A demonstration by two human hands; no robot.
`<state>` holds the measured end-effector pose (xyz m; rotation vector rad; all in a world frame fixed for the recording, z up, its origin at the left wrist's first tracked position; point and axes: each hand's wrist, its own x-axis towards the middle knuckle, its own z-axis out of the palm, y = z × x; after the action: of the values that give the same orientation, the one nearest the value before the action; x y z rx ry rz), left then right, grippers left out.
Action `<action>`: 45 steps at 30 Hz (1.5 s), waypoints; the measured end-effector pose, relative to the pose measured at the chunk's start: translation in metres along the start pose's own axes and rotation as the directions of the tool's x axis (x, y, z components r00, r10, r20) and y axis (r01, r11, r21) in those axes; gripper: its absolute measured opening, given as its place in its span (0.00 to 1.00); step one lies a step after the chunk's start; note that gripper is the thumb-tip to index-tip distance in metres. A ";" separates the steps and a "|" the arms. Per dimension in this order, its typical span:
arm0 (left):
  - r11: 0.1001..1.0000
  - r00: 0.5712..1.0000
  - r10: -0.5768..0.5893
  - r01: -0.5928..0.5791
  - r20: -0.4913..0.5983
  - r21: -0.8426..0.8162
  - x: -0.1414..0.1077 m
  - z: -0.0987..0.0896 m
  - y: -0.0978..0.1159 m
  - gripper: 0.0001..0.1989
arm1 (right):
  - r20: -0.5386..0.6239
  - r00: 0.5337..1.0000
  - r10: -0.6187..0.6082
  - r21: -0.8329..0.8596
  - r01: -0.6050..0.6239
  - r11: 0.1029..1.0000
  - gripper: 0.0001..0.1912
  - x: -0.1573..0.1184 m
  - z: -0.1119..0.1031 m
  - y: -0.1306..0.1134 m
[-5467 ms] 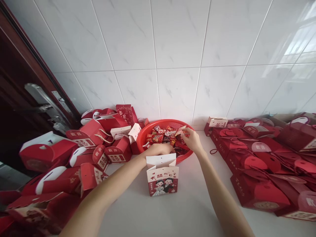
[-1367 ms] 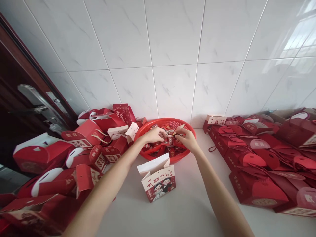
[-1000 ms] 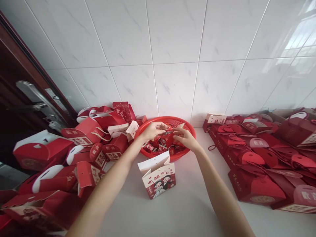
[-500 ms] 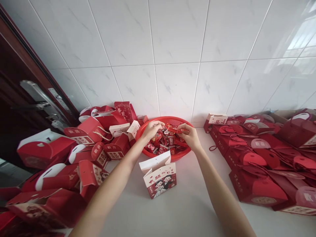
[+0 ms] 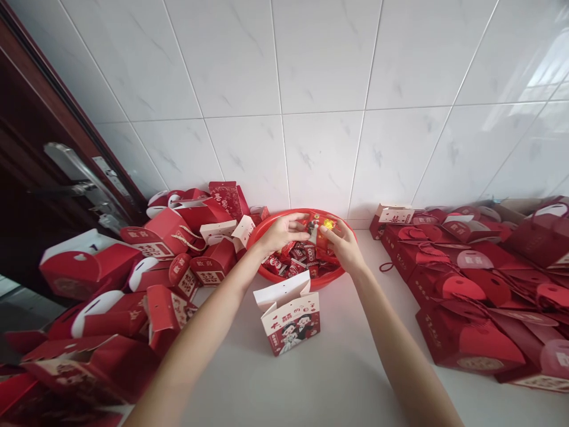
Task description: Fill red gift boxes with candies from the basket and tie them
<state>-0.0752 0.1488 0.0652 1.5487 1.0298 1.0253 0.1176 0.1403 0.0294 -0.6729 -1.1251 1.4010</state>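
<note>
A red plastic basket (image 5: 267, 274) filled with red-wrapped candies (image 5: 302, 255) stands against the wall. Over it, my right hand (image 5: 344, 244) pinches a shiny red candy packet (image 5: 319, 224) that has a yellow patch on its front. My left hand (image 5: 283, 232) is at the basket's left side, its fingers apart and pointing toward that packet; I see nothing held in it. In front of the basket a red and white paper gift box (image 5: 293, 332) stands upright with its top flaps open and a cartoon couple printed on its front.
Red gift boxes (image 5: 89, 261) are heaped at the left, some with open tops. Rows of closed red boxes (image 5: 466, 332) fill the right side. Behind are a tiled wall (image 5: 324, 148) and, at far left, a dark door with a metal handle (image 5: 84, 178).
The red packet in my right hand has turned up so its printed face shows. My left fingers have opened and moved slightly right. The gift box stands where it was.
</note>
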 end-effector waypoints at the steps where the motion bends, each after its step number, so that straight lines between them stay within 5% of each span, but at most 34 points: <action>1: 1.000 0.999 0.019 -0.020 0.048 0.022 -0.001 0.001 0.003 0.35 | -0.001 0.999 0.036 0.043 -0.036 0.998 0.23 0.000 0.002 -0.001; 6: 0.987 0.989 0.097 -0.111 0.114 0.117 -0.007 -0.011 0.008 0.36 | -0.141 0.980 0.143 0.222 -0.110 0.969 0.14 0.004 0.003 -0.003; 9: 0.937 0.993 -0.011 -0.032 0.120 0.349 -0.010 -0.027 0.004 0.24 | -0.238 0.952 0.192 0.265 -0.126 0.956 0.10 0.008 -0.002 -0.001; 12: 0.746 0.949 -0.258 0.075 0.183 0.662 -0.014 -0.032 -0.003 0.15 | -0.291 0.929 0.228 0.306 -0.135 0.942 0.08 0.011 -0.004 0.004; 15: 0.528 0.888 -0.422 0.075 0.185 0.846 -0.015 -0.019 -0.011 0.20 | -0.314 0.921 0.229 0.319 -0.124 0.940 0.07 0.013 -0.005 0.009; 19: 0.397 0.889 -0.448 0.108 0.089 0.911 -0.012 0.002 -0.021 0.27 | -0.325 0.915 0.238 0.345 -0.119 0.931 0.06 0.013 -0.005 0.010; 24: 0.286 0.884 -0.468 0.170 -0.017 0.943 -0.007 0.008 -0.028 0.09 | -0.339 0.911 0.236 0.334 -0.118 0.935 0.05 0.012 -0.004 0.008; 30: 0.312 0.832 -0.555 0.185 0.020 0.932 -0.005 0.003 -0.029 0.10 | -0.329 0.913 0.240 0.324 -0.130 0.937 0.06 0.013 -0.004 0.008; 34: 0.360 0.845 -0.534 0.192 0.034 0.913 -0.002 0.002 -0.033 0.12 | -0.314 0.925 0.213 0.283 -0.123 0.951 0.06 0.014 -0.005 0.011; 41: 0.533 0.819 -0.551 0.196 0.162 0.823 -0.001 0.002 -0.036 0.05 | -0.328 0.916 0.231 0.327 -0.120 0.937 0.07 0.014 -0.004 0.010; 45: 0.707 0.894 -0.409 0.185 0.181 0.683 0.004 0.000 -0.025 0.09 | -0.338 0.914 0.223 0.308 -0.116 0.944 0.07 0.013 -0.003 0.009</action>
<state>-0.0773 0.1572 0.0413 1.9255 1.4348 0.1401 0.1144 0.1541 0.0232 -0.8009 -0.5646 1.4715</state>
